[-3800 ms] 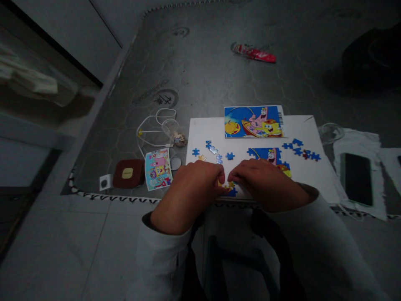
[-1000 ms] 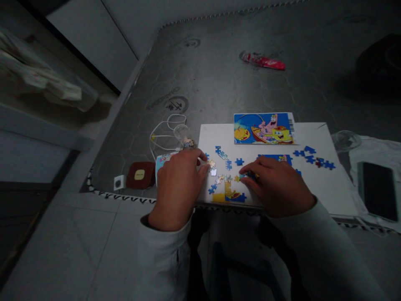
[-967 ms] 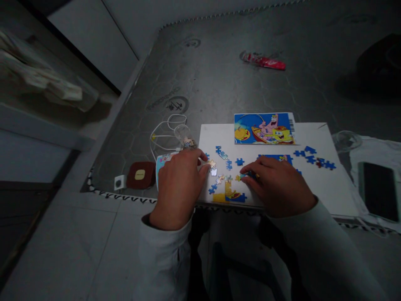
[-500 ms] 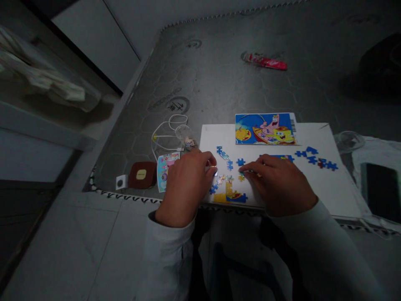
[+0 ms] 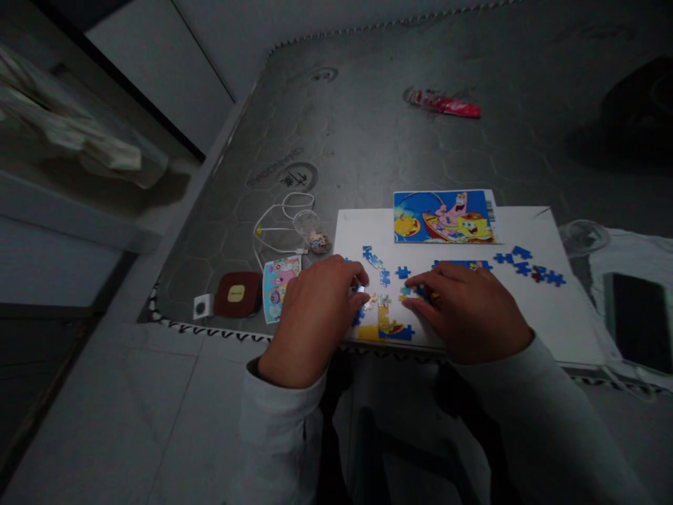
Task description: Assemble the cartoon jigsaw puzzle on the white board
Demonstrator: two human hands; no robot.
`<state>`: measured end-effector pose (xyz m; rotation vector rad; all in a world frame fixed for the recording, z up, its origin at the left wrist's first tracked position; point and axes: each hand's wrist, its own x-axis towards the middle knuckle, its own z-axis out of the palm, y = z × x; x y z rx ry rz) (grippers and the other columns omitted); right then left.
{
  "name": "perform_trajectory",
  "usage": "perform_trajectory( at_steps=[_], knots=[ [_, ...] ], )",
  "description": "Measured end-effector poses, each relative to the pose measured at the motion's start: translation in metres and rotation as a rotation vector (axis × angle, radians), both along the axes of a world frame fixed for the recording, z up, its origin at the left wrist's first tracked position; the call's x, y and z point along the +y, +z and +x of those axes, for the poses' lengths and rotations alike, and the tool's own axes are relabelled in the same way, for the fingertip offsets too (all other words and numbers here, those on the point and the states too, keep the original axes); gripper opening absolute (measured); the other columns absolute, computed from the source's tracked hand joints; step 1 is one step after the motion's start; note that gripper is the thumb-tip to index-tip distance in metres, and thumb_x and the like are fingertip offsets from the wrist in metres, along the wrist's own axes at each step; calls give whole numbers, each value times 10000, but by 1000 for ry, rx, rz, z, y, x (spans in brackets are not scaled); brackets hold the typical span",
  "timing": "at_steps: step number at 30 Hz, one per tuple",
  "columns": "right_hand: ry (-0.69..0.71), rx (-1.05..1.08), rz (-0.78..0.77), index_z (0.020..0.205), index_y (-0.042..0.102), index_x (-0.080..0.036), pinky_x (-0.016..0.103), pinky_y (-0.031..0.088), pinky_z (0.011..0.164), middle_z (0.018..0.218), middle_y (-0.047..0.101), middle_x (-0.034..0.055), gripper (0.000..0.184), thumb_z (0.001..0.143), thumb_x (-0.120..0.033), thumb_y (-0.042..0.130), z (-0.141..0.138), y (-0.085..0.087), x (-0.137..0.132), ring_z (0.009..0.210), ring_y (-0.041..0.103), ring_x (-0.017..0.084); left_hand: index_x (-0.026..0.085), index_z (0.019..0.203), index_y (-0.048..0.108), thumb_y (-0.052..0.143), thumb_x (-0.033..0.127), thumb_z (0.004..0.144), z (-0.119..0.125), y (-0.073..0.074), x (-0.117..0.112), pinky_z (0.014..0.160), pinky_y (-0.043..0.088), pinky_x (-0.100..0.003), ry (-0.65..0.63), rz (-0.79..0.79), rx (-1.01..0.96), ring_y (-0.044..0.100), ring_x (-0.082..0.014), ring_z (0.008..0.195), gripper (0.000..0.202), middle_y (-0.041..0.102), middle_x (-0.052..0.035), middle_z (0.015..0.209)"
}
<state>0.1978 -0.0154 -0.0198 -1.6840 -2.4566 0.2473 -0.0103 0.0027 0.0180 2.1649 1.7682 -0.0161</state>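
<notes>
On a white board (image 5: 547,322), my left hand (image 5: 318,319) has its thumb and forefinger curled around a small puzzle piece (image 5: 360,288), partly hidden by the fingers. My right hand (image 5: 465,308) grips a yellow and blue puzzle piece (image 5: 405,293) between thumb and fingertips, low over the board. Between and below the hands lies a joined yellow corner section (image 5: 392,328). A single blue piece (image 5: 402,272) and a short blue chain of pieces (image 5: 374,258) lie just beyond. Another joined blue strip (image 5: 463,264) is partly behind my right hand.
A cartoon picture card (image 5: 444,217) lies at the board's far edge. Several loose blue pieces (image 5: 531,268) are at the right. Left of the board are a clear cup (image 5: 317,240), a sticker card (image 5: 275,294), a white cable (image 5: 273,208) and a brown box (image 5: 238,294). A phone (image 5: 638,319) lies far right.
My right thumb and forefinger have spread slightly and now sit around the yellow and blue piece. My left fingertips have parted a little and shifted slightly right.
</notes>
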Motion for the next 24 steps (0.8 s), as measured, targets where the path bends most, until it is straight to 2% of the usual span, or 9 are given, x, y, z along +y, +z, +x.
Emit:
perform_trajectory(
  at_steps=[9, 13, 24],
  knots=[
    [-6, -17, -27, 1095, 726, -212, 472, 456, 789, 1036, 713, 74, 248, 906, -342, 632, -3, 3, 1, 883, 679, 300, 311, 978, 736, 712, 259, 845, -2, 1, -3, 739, 434, -338, -1, 0, 3, 658, -235, 921, 145, 719, 10, 992],
    [-5, -19, 7, 1061, 732, -219, 441, 444, 762, 1012, 718, 64, 216, 882, -323, 668, -2, 0, 0, 851, 678, 283, 314, 974, 733, 681, 226, 859, -2, 1, -4, 721, 419, -339, 1, 1, 8, 662, -233, 922, 154, 714, 11, 1006],
    [51, 28, 56, 1069, 722, -210, 378, 395, 726, 991, 718, 61, 203, 890, -287, 664, 0, -5, 1, 832, 665, 240, 315, 855, 691, 774, 273, 775, -5, -1, -7, 614, 306, -315, 29, -58, 27, 657, -224, 841, 123, 716, 51, 895]
  ],
)
